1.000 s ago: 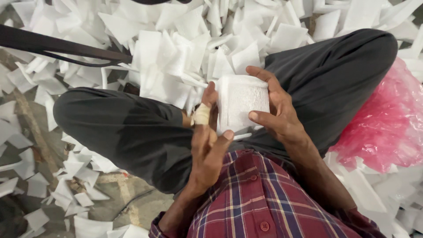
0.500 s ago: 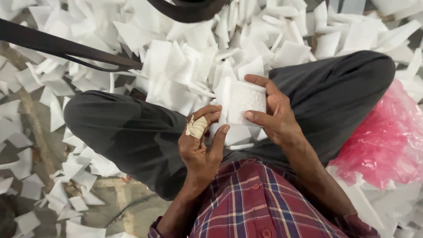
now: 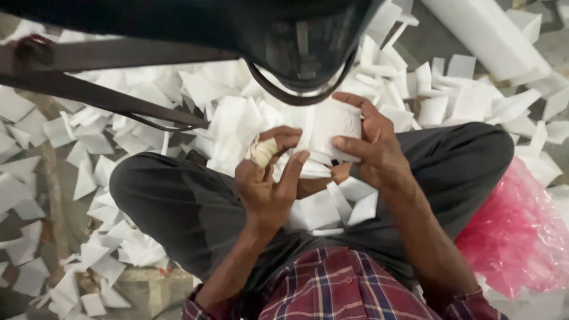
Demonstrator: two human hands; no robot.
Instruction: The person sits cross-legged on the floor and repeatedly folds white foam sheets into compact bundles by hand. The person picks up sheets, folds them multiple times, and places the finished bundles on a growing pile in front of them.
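A person sits cross-legged in dark trousers [image 3: 195,213] and a plaid shirt [image 3: 338,284]. Above the lap, the right hand [image 3: 373,151] wraps firmly around a white foam stack [image 3: 332,130], thumb on its near face. The left hand [image 3: 269,184], one finger bandaged, touches the stack's left edge with fingers loosely spread, gripping nothing. White foam offcuts [image 3: 95,178] litter the floor around the stack; a pink plastic bag [image 3: 521,237] lies to its right.

White foam stack [image 3: 332,133] held upright above the lap
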